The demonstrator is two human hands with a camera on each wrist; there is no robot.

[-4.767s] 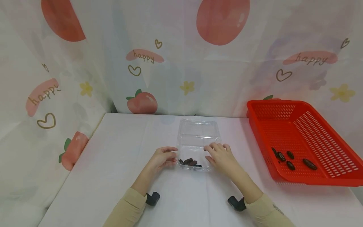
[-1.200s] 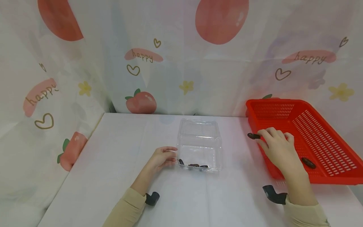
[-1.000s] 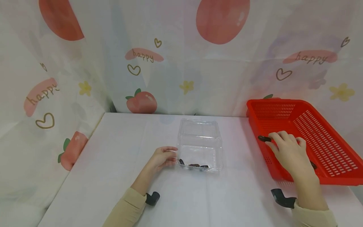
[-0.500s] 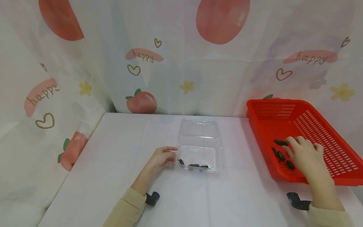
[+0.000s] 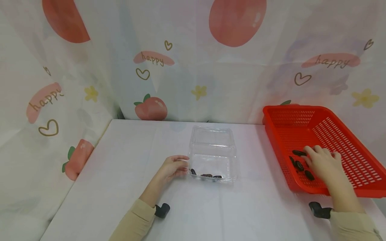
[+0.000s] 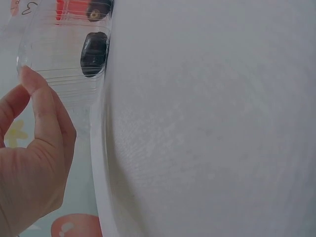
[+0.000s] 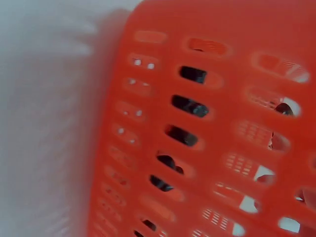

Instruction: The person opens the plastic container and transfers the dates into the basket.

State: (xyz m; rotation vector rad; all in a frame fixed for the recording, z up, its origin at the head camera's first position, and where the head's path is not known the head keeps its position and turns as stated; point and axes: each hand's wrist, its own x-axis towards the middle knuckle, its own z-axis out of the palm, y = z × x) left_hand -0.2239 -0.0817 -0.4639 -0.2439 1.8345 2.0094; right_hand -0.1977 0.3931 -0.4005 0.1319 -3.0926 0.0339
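Brown date (image 5: 298, 153) at right hand (image 5: 325, 165), inside basket (image 5: 302, 136).

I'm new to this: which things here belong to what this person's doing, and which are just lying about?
In use, it seems:
open clear box, with dark pieces inside
red basket, also with dark pieces
left hand, at the box's edge
right hand, reaching into the basket

Just surroundings:
printed backdrop
white tabletop
black wrist fittings, worn
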